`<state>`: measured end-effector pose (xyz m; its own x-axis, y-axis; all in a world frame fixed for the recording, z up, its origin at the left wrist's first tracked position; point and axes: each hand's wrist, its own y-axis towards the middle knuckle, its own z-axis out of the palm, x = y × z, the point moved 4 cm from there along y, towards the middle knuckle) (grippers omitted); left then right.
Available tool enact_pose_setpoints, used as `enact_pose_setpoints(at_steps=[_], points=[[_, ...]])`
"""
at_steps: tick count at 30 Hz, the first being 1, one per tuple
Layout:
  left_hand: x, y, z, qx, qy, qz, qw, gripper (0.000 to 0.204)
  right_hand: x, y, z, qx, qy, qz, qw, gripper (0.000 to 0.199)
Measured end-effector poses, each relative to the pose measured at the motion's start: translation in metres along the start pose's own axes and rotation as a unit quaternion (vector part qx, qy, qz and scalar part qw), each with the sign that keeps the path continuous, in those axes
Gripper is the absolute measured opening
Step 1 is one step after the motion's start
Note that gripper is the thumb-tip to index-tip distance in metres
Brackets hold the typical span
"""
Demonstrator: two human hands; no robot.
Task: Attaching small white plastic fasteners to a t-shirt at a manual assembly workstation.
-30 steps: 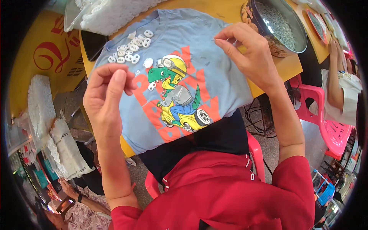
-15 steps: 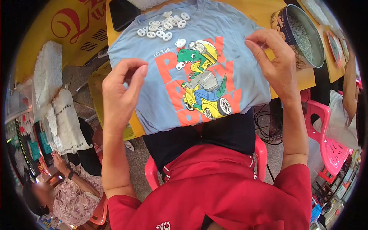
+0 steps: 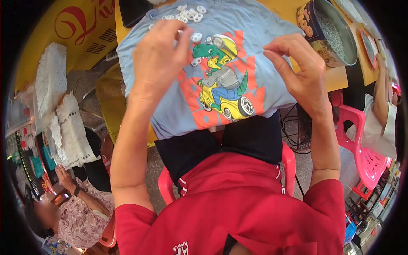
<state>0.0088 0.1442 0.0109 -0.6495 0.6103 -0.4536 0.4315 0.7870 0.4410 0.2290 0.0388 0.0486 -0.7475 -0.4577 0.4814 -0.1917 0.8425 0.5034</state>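
Observation:
A light blue T-shirt [image 3: 148,123] with a dinosaur-on-scooter print lies spread before me, its near edge hanging over my lap. Several small white two-hole plastic pieces, like cord locks [image 3: 197,17], sit in a loose group near its collar. One separate white piece [image 3: 196,37] rests just above the dinosaur's head, and another [image 3: 195,62] by its mouth. My left hand [image 3: 157,59] hovers at the group's near side, fingers bent, thumb apart from them; it hides part of the group. Over the shirt's right side, my right hand [image 3: 301,70] has thumb and index fingertips pinched together; whatever they hold is too small to make out.
A round tin [image 3: 312,32] of small greyish pieces stands on the yellow table [image 3: 335,80] at the right. A black object [image 3: 132,12] is at the far left corner. Pink chairs [image 3: 361,148] and another person [image 3: 80,212] are nearby.
My left hand has moved up and right, from the shirt's left edge to the white pieces, its thumb and fingers parting. The right hand stays pinched, having shifted slightly left. The view has tilted a little.

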Motion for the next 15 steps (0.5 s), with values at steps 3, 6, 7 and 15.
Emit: enact_pose_setpoints(at_steps=[3, 6, 7, 15], points=[[0.014, 0.002, -0.022, -0.01, -0.044, -0.031, 0.998, 0.016, 0.0, -0.007, -0.003, 0.0, 0.006, 0.009, 1.0, 0.012], [0.026, -0.006, -0.039, -0.015, -0.062, -0.06, 0.996, 0.016, -0.005, -0.014, -0.002, 0.0, 0.001, 0.027, 1.0, 0.012], [0.028, -0.011, -0.042, -0.002, -0.073, -0.088, 0.993, 0.015, -0.006, -0.016, 0.0, 0.007, 0.004, 0.031, 1.0, 0.012], [0.006, -0.013, -0.015, 0.038, -0.122, -0.042, 0.991, 0.01, -0.001, -0.016, 0.005, 0.012, 0.019, 0.04, 0.999, 0.011]])
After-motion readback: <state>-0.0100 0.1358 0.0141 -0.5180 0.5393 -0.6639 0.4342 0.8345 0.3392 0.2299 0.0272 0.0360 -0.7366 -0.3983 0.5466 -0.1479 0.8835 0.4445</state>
